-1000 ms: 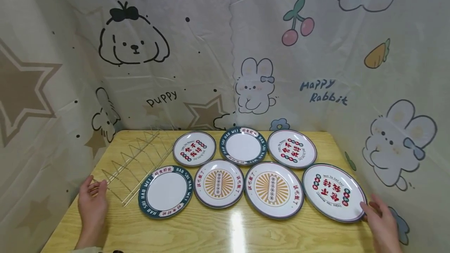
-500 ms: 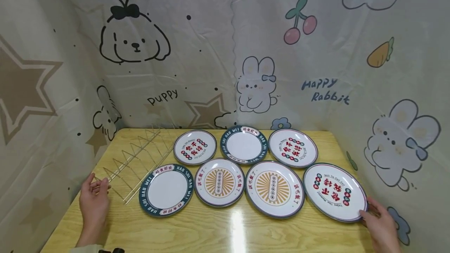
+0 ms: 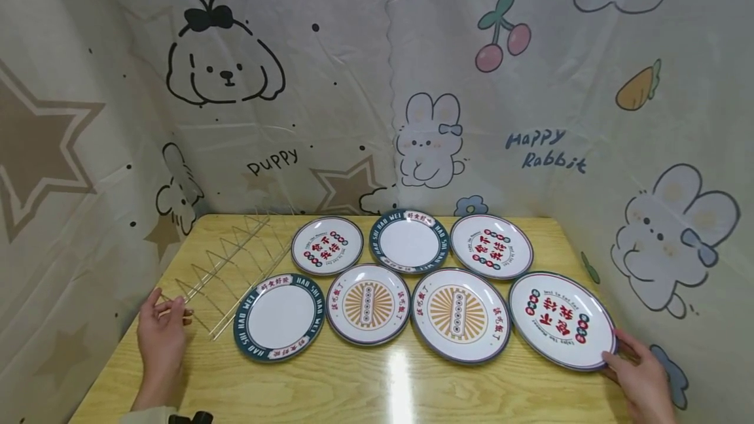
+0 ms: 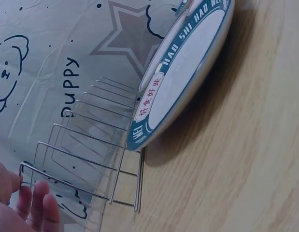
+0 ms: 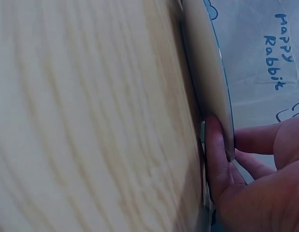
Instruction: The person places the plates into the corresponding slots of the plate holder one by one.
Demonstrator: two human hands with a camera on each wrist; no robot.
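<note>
At the near end of the wire rack [image 3: 215, 335], my left hand [image 3: 159, 339] has its fingers around the end wire; in the left wrist view that hand [image 4: 28, 203] pinches the corner of the rack [image 4: 138, 179]. On the far right, my right hand [image 3: 639, 375] grips the rim of a white plate with red lettering [image 3: 559, 320]. The right wrist view shows that hand [image 5: 260, 179] with fingers on both sides of the plate's edge [image 5: 207, 63], close to the wood surface. The rack holds no plate.
Left of the gripped plate lie two sunburst plates [image 3: 459, 315] [image 3: 368, 304] and a green-rimmed plate [image 3: 279, 318]. Behind them are another green-rimmed plate [image 3: 410, 241] and two red-lettered plates [image 3: 326, 246] [image 3: 491, 247]. A patterned curtain [image 3: 347, 84] surrounds the wooden table [image 3: 330, 391].
My right hand has closed its fingers further around the plate's rim. My left hand stays at the rack's end, its fingers slightly shifted. The head view has moved a little.
</note>
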